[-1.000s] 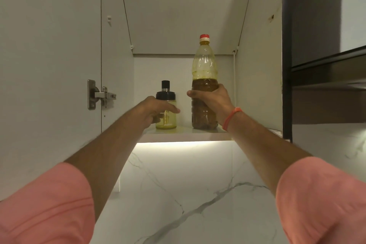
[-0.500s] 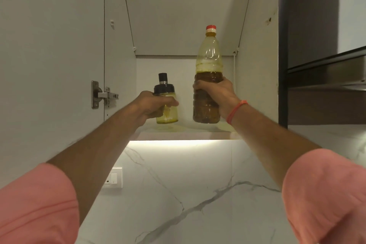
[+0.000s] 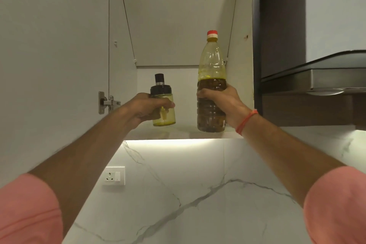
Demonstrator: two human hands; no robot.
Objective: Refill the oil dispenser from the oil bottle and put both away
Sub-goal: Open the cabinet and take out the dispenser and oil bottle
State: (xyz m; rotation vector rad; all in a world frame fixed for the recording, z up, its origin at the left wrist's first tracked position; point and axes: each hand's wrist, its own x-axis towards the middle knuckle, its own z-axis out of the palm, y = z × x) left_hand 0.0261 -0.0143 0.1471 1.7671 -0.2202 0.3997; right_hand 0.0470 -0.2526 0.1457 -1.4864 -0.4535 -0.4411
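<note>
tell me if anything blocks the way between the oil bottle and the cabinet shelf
Nothing visible does. The oil bottle, in the right hand, hangs just above a bare patch of the shelf; the dispenser is off to its left.

Open white wall cabinet (image 3: 178,25) up top, door hinge (image 3: 107,103) on its left, dark range hood (image 3: 316,73) to its right, switch-and-socket plate (image 3: 114,175) below on marble backsplash (image 3: 198,184).

Both arms raised, left grip (image 3: 147,108) and right grip (image 3: 221,101) curled
</note>
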